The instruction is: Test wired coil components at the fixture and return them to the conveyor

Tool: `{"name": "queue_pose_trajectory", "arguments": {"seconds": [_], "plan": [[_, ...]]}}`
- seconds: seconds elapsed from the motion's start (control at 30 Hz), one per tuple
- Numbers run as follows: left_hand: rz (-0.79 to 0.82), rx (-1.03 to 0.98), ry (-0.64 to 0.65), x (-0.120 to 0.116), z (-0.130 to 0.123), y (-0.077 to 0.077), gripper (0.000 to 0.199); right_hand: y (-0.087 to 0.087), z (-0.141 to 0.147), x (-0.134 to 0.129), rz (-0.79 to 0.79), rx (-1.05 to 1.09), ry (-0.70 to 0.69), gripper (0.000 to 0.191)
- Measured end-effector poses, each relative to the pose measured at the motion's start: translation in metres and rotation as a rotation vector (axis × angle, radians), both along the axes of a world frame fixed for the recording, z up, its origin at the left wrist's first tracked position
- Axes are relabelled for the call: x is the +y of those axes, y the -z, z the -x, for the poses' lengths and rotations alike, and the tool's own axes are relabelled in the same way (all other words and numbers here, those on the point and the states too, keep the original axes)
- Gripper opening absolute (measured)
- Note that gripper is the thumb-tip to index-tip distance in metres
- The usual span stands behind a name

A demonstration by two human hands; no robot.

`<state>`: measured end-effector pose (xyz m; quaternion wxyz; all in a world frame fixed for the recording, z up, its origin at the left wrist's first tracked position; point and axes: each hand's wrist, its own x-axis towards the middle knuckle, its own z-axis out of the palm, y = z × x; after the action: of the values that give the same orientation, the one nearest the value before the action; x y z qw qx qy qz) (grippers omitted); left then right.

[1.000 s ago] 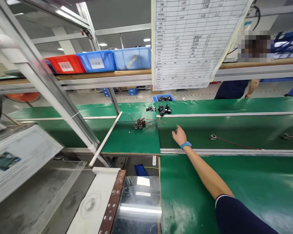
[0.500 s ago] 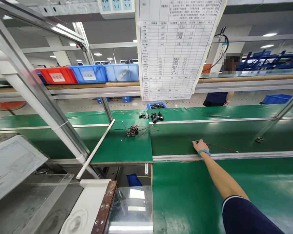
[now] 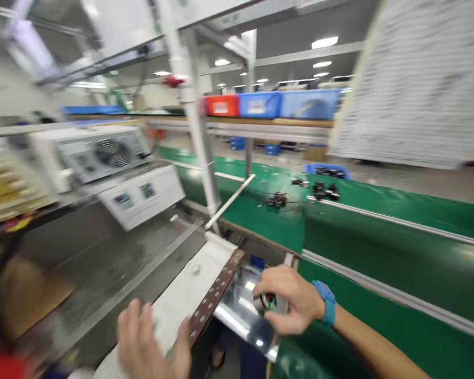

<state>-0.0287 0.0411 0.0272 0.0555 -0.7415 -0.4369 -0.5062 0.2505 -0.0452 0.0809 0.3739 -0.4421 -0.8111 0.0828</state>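
My right hand [image 3: 294, 297], with a blue wristband [image 3: 327, 302], has its thumb and fingers curled around a small round part with a green circuit board [image 3: 267, 300] and a bit of red. It is above a clear plastic sheet [image 3: 237, 310]. At the bottom my left hand [image 3: 152, 347] has fingers and thumb apart, blurred by motion, over a white panel [image 3: 181, 287]. A brown strip with a row of metal-ringed holes [image 3: 217, 295] runs between the two hands. Nothing clearly shows in the left hand.
Wired round parts [image 3: 277, 199] and black assemblies [image 3: 326, 191] lie on the green surface. A white tube [image 3: 231, 201] slants beside a metal post. On the left stand a grey machine with a fan [image 3: 112, 152] and a tilted sheet [image 3: 146, 197]. Red [image 3: 222, 106] and blue bins [image 3: 259, 105] line the shelf.
The view has swung left and down. My right hand has lifted the wired part off the green conveyor and brought it near me. My left hand has come into view.
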Motion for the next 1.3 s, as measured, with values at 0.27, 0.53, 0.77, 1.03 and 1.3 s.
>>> {"name": "queue_pose_trajectory", "arguments": {"seconds": [0.27,0.53,0.77,1.03,1.3], "plan": [[0.482,0.273,-0.429,-0.026,0.109,0.004,0.026,0.064,0.143,0.102,0.211,-0.210,-0.379,0.055],[1.175,0.193,-0.503,-0.069,0.178,0.030,0.031,0.151,0.230,0.222,0.327,-0.548,-0.291,0.041],[1.436,-0.848,0.153,-0.074,0.155,0.067,0.060,0.188,0.243,0.235,0.249,-0.342,-0.374,0.041],[1.445,-1.050,0.317,-0.047,0.114,0.037,0.044,0.198,0.243,0.234,0.252,-0.383,-0.428,0.044],[1.343,-1.142,0.286,-0.013,0.090,0.044,0.047,0.202,0.246,0.238,0.320,-0.430,-0.398,0.032]]}}
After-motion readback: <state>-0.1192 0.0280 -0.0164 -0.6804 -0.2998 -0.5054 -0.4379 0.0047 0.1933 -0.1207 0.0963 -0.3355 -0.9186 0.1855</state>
